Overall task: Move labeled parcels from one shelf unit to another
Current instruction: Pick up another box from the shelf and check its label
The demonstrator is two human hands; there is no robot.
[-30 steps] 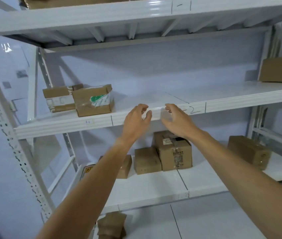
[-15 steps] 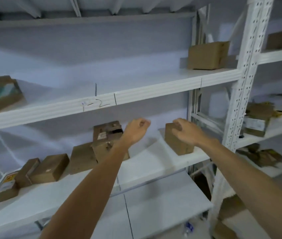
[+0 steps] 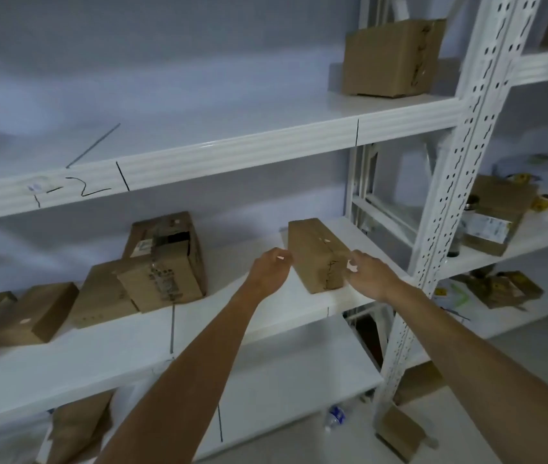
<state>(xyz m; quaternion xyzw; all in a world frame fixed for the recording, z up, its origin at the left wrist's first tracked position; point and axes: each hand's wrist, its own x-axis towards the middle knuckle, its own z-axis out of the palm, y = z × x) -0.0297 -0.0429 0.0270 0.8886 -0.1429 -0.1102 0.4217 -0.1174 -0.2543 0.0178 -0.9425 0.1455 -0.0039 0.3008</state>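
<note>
A small brown parcel point(image 3: 316, 252) lies on the middle shelf point(image 3: 266, 316) of a white shelf unit, near its right end. My left hand point(image 3: 271, 269) is just left of the parcel's front corner with its fingers curled in; I see nothing in it. At the parcel's front right corner is my right hand point(image 3: 371, 274), fingers loosely spread, thumb at the parcel's edge. I cannot tell if it grips. Both forearms reach up from the bottom of the view.
Left of my hands, two stacked parcels point(image 3: 165, 262) and several flat ones point(image 3: 28, 316) share the shelf. A larger box point(image 3: 393, 58) stands on the shelf above. A perforated upright point(image 3: 450, 195) rises right of the parcel. Beyond it a second unit holds a labelled parcel point(image 3: 493, 222).
The view has swung right and down. Both hands have dropped from the edge of the shelf marked 1-2 to the middle shelf and now flank the small parcel.
</note>
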